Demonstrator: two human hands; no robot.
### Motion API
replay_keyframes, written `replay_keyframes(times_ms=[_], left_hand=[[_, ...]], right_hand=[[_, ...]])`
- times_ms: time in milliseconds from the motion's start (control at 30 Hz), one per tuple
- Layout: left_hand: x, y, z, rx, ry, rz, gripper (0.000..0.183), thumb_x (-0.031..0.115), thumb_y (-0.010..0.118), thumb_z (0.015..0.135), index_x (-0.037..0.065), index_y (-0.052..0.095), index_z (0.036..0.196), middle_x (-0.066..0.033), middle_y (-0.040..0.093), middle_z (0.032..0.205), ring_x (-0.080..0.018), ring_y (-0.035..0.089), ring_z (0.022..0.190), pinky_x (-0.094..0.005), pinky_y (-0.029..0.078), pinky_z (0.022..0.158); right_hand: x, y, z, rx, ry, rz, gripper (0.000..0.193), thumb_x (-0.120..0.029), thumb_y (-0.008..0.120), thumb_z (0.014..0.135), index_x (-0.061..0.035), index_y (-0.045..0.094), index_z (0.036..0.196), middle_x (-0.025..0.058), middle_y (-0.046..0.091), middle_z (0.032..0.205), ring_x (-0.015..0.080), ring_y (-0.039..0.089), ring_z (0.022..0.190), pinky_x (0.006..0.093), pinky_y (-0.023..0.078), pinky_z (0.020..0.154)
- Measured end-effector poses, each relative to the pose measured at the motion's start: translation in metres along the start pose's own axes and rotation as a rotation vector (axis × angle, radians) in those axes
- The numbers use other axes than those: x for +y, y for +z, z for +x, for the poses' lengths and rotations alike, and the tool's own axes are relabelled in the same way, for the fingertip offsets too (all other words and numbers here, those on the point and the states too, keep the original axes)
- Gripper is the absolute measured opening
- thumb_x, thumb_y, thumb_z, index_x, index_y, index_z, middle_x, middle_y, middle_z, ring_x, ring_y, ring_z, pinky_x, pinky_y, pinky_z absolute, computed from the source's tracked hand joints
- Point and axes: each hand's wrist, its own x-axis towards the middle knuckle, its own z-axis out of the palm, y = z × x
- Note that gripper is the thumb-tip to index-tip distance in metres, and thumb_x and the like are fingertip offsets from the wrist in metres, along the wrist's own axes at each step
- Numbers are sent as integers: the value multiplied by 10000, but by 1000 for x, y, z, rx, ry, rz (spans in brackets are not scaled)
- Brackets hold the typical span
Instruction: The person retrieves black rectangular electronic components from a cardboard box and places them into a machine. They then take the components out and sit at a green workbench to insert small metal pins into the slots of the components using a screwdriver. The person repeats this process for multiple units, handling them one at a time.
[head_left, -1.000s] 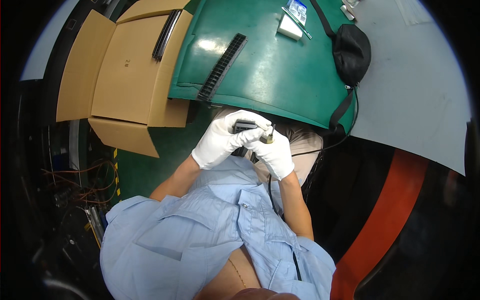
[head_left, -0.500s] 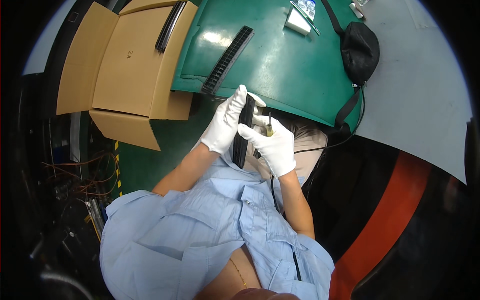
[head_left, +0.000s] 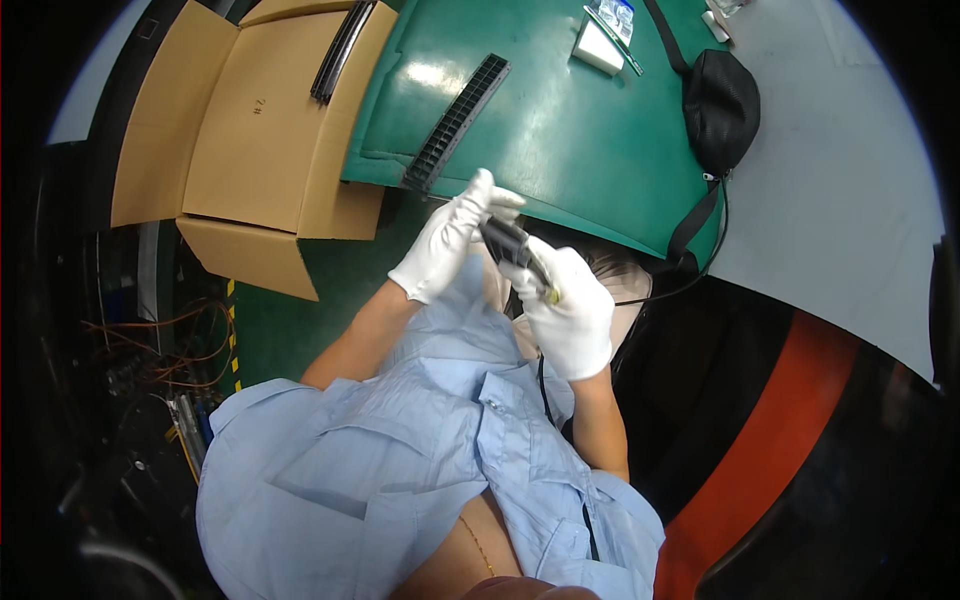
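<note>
Both my hands wear white gloves and meet at the front edge of the green table. My left hand is closed around a black plastic strip, with fingers behind it. The strip is tilted so that it looks short, and its far part is hidden. My right hand is closed on a small hand tool with a yellowish-green handle, beside the strip's near end. The tool's tip is too blurred to make out. On the table beyond my left hand lies a slotted black plastic strip.
An open cardboard box stands at the left with several black strips along its inner side. A white block with a green pen-like stick lies on the green table. A black pouch lies at its right edge.
The black strip has turned from lying lengthwise toward my body to a foreshortened tilt. My right hand has shifted slightly right and nearer, its tool now angled. My left hand has barely moved.
</note>
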Motion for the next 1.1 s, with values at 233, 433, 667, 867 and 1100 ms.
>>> replay_keyframes(times_ms=[233,433,667,867,1100], left_hand=[[20,-3,-5,-382,-187,-13,454,428,568,1029,5,675,1153,-49,690,876,-112,643,822,-271,523,799],[31,9,-1,-323,-306,-357,360,331,573,1040,10,623,1193,19,589,778,-54,554,657,-212,469,619],[41,15,-8,-74,-247,-326,515,496,534,1029,7,605,1176,55,477,648,-41,445,489,-203,360,450],[27,6,-5,-63,-258,-334,335,312,601,1014,5,607,1146,37,484,634,-54,461,452,-205,358,381],[21,13,-12,-70,-211,-279,342,351,563,1037,17,634,1023,40,442,556,-56,431,407,-215,322,343]], right_hand=[[-56,-48,10,-420,-393,-694,604,-95,693,730,-129,628,1329,-9,652,906,150,646,733,272,505,588],[-24,-34,-5,-200,-236,-58,509,-51,673,768,-126,647,1271,48,695,1001,205,703,837,304,568,696],[-20,-16,-13,49,312,493,227,-143,678,947,-20,635,1132,133,651,950,233,673,813,324,528,736],[-11,-5,-8,2,2,146,81,-102,710,897,-62,656,943,105,649,829,290,643,674,366,518,608],[4,2,6,100,-333,-114,184,-90,738,770,-117,676,942,33,630,779,220,613,647,344,481,543]])
